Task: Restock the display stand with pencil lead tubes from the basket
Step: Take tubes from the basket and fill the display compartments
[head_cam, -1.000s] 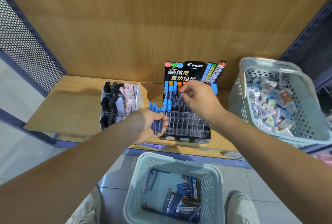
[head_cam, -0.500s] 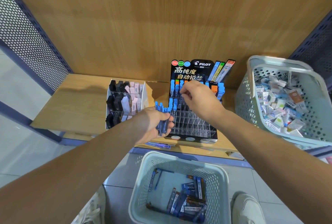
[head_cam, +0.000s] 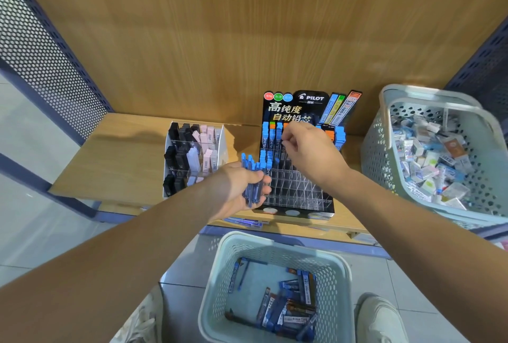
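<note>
— since the right hand (head_cam: 310, 147) was out over the stand a second ago with one tube slanting from its fingers, where is it now?
— further back, at the filled rows near the top of the stand (head_cam: 297, 191). its fingertips (head_cam: 286, 140) are curled into a pinch just above the blue caps there. no slanting tube shows any more, and i cannot tell whether the pinch still holds one or has just let it drop into a slot.
— and the other hand?
— the left hand (head_cam: 236, 186) grips a bundle of blue-capped tubes (head_cam: 251, 180), upright, just left of the stand's front rows, much as before.
— where does the stock come from?
— a pale basket (head_cam: 336, 301) on the floor below the shelf (head_cam: 115, 166), with loose tubes (head_cam: 291, 312) lying at its bottom. a few more lie flat on the shelf edge in front of the stand.
— what does that mean for the job?
— likely one more tube is being seated, or is just in. most of the clear slots in the lower rows are empty, so restocking looks to be at an early stage. the bundle should feed the next few.
— anything else nearby?
— a rack (head_cam: 192, 155) of black and pink items to the left, and a second basket (head_cam: 376, 161) of small boxes to the right.
</note>
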